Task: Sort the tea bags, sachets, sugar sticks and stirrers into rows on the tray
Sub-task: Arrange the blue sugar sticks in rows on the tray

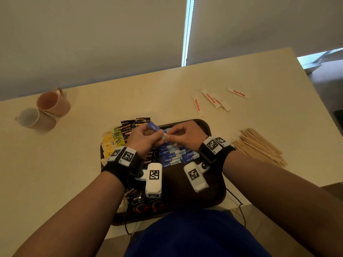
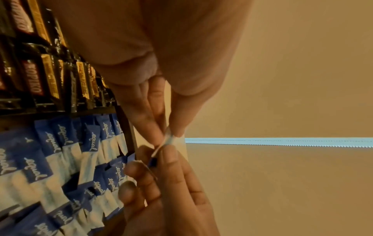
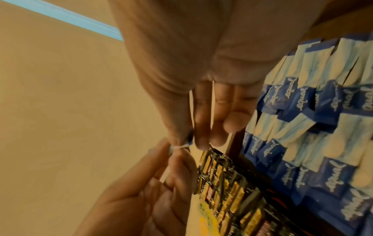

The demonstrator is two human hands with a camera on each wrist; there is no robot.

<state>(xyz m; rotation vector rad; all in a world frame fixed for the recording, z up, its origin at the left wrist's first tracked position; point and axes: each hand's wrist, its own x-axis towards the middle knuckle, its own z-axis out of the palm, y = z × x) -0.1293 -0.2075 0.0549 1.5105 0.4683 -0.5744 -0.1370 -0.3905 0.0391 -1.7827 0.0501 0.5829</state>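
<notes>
My left hand (image 1: pixel 157 134) and right hand (image 1: pixel 171 136) meet above the far part of the dark brown tray (image 1: pixel 205 125). Together they pinch one blue and white Equal sachet (image 1: pixel 155 127), its blue end up and left. The left wrist view shows the sachet (image 2: pixel 163 143) edge-on between the left hand (image 2: pixel 171 133) and the right hand (image 2: pixel 160 154). In the right wrist view it is a thin white edge (image 3: pixel 181 146). Rows of blue Equal sachets (image 1: pixel 172 157), black Kopiko sachets (image 1: pixel 130 127) and yellow tea bags (image 1: pixel 109 145) lie on the tray. White sugar sticks (image 1: pixel 211 99) and wooden stirrers (image 1: pixel 259 145) lie on the table.
Two mugs (image 1: pixel 52 102) stand at the table's far left. Green tea bags (image 1: pixel 117 136) sit beside the yellow ones. More dark sachets (image 1: pixel 141 201) lie at the tray's near left. A black cable (image 1: pixel 239 203) runs off the table's near edge.
</notes>
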